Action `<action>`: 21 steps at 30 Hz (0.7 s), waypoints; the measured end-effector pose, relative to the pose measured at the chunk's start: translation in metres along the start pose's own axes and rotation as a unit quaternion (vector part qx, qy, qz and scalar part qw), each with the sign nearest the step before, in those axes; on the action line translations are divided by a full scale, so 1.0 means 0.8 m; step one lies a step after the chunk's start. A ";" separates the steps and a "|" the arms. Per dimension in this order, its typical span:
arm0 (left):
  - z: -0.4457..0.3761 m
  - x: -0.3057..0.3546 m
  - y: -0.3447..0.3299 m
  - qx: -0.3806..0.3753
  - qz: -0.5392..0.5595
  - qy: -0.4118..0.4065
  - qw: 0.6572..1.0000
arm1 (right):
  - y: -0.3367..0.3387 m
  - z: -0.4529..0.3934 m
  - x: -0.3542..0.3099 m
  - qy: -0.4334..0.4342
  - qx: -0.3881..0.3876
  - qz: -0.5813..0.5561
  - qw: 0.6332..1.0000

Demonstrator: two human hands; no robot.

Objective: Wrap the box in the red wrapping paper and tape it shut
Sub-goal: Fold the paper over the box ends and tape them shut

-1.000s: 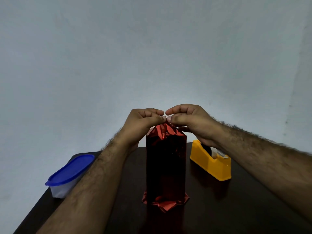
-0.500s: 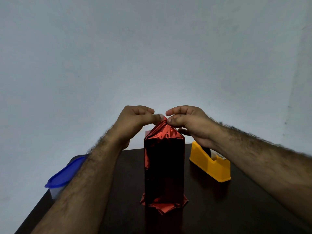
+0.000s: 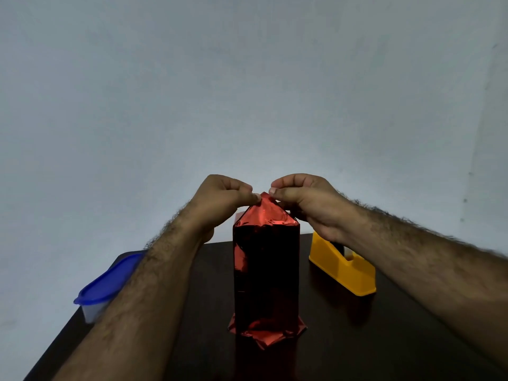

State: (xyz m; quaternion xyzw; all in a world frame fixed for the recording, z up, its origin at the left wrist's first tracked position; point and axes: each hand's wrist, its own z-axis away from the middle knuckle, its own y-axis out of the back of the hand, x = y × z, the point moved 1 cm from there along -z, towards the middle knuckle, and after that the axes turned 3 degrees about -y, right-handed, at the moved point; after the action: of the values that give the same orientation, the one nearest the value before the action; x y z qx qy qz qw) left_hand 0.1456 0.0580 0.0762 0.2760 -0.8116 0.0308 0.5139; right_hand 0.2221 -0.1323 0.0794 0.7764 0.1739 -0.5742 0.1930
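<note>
Box (image 3: pixel 266 273), red-wrapped, stood upright mid-tabletop, long axis vertical. Left hand (image 3: pixel 220 204) and right hand (image 3: pixel 305 204), fingers curled, pinched the paper peak (image 3: pixel 264 200) directly above it, equally near.

Tall box (image 3: pixel 266 273) stands upright on its end, mid-table, fully covered in shiny red wrapping paper (image 3: pixel 261 215), whose front face reads dark, almost black, with red glints down the left edge. Top paper is gathered into a peak above the box, pinched at the tip from both sides; crumpled red folds sit along the shoulder line. At the base, excess paper splays out flat round the foot in a wrinkled skirt with a point toward the camera.
</note>
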 end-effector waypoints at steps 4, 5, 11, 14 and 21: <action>-0.001 -0.004 -0.009 -0.004 0.019 0.026 0.999 | 0.005 0.000 -0.003 0.016 0.026 0.076 0.997; 0.001 -0.005 -0.011 -0.006 0.020 0.037 0.999 | 0.005 -0.001 -0.004 0.010 0.026 0.094 0.995; 0.004 -0.013 -0.022 -0.022 0.032 0.058 0.998 | 0.000 -0.014 0.005 -0.103 -0.019 0.106 0.989; 0.005 -0.013 -0.026 0.008 0.033 0.057 0.998 | -0.001 -0.022 0.016 -0.094 -0.012 0.060 0.994; 0.009 -0.019 -0.035 0.043 -0.003 0.014 0.999 | -0.002 -0.032 0.029 -0.114 -0.009 -0.007 0.993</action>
State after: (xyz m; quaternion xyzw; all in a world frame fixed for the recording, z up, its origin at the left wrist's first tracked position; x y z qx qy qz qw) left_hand 0.1581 0.0384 0.0536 0.3001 -0.8014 0.0677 0.5129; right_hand 0.2489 -0.1171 0.0639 0.7030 0.1612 -0.6586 0.2145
